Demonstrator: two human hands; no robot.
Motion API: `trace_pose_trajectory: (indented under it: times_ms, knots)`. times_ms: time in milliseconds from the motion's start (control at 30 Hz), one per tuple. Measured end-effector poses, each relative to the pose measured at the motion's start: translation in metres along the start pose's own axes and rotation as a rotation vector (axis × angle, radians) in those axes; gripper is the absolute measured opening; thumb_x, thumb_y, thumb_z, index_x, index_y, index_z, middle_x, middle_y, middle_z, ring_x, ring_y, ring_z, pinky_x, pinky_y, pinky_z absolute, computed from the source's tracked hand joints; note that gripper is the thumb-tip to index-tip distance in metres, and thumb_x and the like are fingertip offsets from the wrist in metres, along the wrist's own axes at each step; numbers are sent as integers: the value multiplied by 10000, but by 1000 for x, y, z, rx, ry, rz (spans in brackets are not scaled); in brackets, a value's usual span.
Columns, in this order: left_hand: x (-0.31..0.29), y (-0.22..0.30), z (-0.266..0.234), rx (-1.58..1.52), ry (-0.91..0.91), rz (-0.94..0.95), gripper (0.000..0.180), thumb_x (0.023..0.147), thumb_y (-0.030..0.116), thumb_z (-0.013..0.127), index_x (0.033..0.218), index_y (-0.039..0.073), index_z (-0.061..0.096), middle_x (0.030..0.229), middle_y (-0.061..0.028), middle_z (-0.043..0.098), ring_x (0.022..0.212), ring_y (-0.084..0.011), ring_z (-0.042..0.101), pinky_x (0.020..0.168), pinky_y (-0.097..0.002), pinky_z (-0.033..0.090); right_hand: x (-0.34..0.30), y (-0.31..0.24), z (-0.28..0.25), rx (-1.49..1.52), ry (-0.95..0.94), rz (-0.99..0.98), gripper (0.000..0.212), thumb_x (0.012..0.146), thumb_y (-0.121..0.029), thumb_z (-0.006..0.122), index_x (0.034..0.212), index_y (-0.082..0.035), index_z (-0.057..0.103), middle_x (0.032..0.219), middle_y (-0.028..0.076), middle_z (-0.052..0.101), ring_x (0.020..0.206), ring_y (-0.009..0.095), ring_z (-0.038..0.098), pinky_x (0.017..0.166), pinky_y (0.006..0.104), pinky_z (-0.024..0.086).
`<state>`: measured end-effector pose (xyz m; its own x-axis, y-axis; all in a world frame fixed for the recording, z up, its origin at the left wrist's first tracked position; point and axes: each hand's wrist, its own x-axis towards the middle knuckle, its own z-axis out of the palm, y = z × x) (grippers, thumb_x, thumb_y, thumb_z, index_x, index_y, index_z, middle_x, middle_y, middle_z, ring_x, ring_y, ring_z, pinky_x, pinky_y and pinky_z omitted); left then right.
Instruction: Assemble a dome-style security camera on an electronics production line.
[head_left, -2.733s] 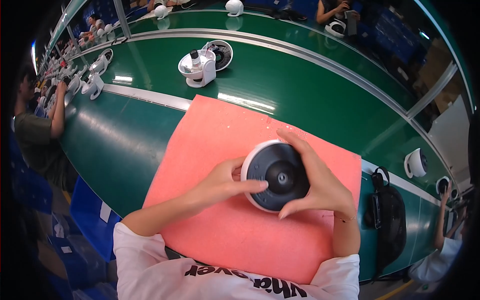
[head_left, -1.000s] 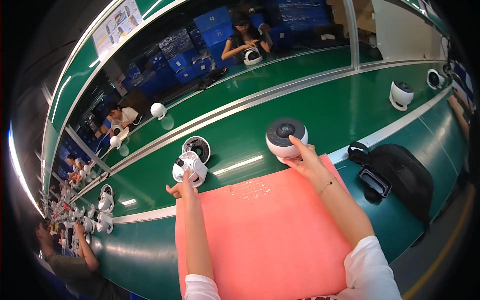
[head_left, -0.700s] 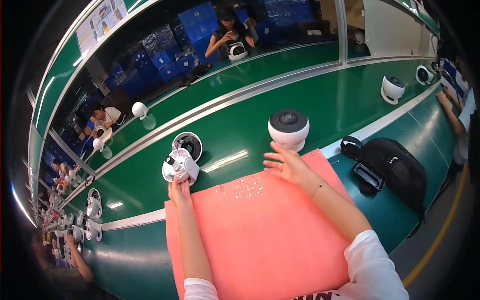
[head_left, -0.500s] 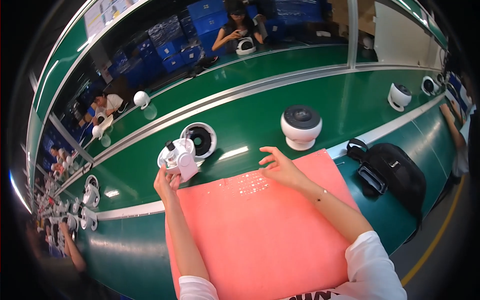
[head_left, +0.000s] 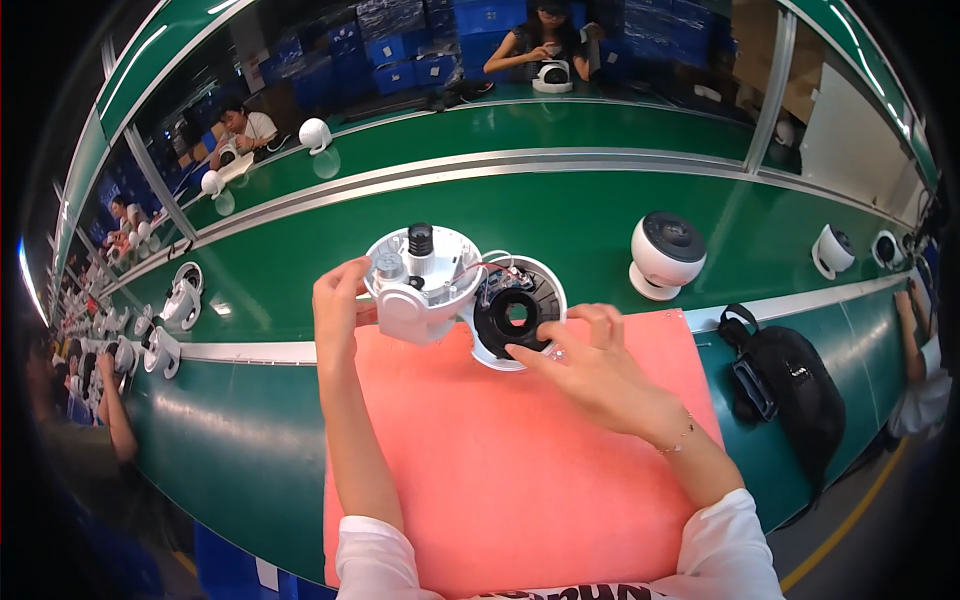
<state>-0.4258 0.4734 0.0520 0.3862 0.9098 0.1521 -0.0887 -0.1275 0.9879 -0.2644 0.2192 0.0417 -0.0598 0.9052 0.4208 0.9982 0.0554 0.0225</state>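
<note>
My left hand (head_left: 343, 300) grips the side of an opened white camera housing (head_left: 420, 312), with a black lens barrel (head_left: 421, 240) standing up inside it. Thin wires link it to a round front cover (head_left: 548, 290), white outside and black inside, with a hole in its middle and a small circuit board. On the near right rim of that cover, my right hand (head_left: 610, 385) has its thumb and fingers closed. Both parts are held above the far edge of a pink mat (head_left: 480, 480); they hide that part of it.
A closed white-and-black camera (head_left: 668, 255) stands on the green conveyor belt (head_left: 590, 220), with another camera (head_left: 832, 250) farther right. A black bag (head_left: 795, 385) lies right of the mat. Several open units (head_left: 185, 295) are at left. Other people work along the line.
The opened housing and its cover have come right and nearer, over the mat. My right hand, earlier empty above small screws on the mat, now grasps the cover. The view has shifted left.
</note>
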Motion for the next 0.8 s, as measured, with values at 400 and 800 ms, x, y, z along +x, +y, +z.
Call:
trace_pose_trajectory:
  times_ms: [400, 800]
  knots:
    - [-19, -57, 55, 184, -1461, 38, 214, 820, 163, 566, 861, -22, 666, 842, -51, 641, 744, -97, 578, 624, -245, 471, 6, -23, -45, 1415, -50, 406, 387, 899, -217, 550, 1184, 17, 432, 1068, 66, 509, 1002, 143, 490, 897, 277, 389]
    - [-94, 14, 7, 227, -604, 62, 358, 875, 314, 549, 974, -18, 638, 805, -87, 651, 794, -141, 613, 717, -268, 492, 10, -27, -72, 827, -309, 84, 370, 623, -205, 793, 877, 1, 619, 799, 90, 607, 709, 208, 582, 641, 282, 468]
